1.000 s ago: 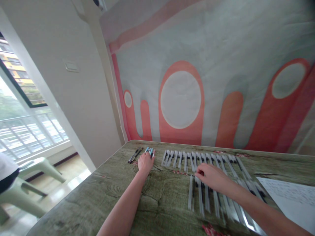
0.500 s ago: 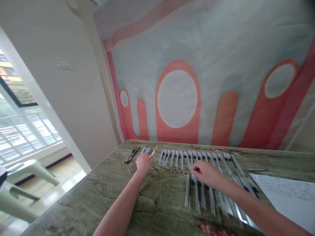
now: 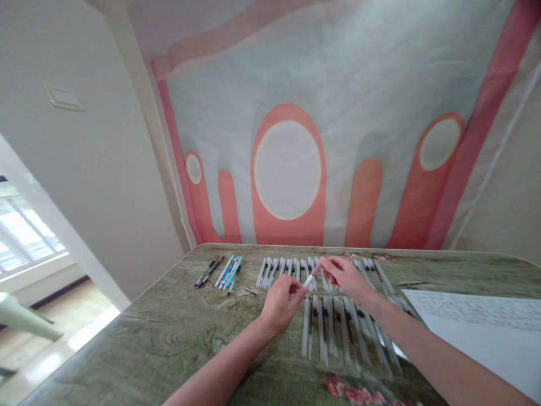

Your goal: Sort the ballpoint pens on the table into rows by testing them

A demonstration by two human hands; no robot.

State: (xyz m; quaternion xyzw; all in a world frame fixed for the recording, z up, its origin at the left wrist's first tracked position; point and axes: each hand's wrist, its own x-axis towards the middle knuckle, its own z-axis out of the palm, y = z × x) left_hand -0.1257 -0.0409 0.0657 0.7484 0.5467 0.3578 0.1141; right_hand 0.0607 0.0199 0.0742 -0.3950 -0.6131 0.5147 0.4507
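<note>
Pen (image 3: pixel 313 276) moved rightward, fingers (image 3: pixel 332 265) pinching both ends

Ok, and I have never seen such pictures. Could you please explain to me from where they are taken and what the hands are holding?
There is no machine here: a person works bare-handed, and every picture comes from one camera worn on the head, looking forward and down. The left hand and the right hand hold a pink-and-white pen between them, the left at its white end, the right at its pink end. On the wood-patterned table lie dark pens, blue-and-white pens, a sheet with writing, and two rows of slim, translucent sticks with dark parts; what those are exactly, I cannot tell.
</note>
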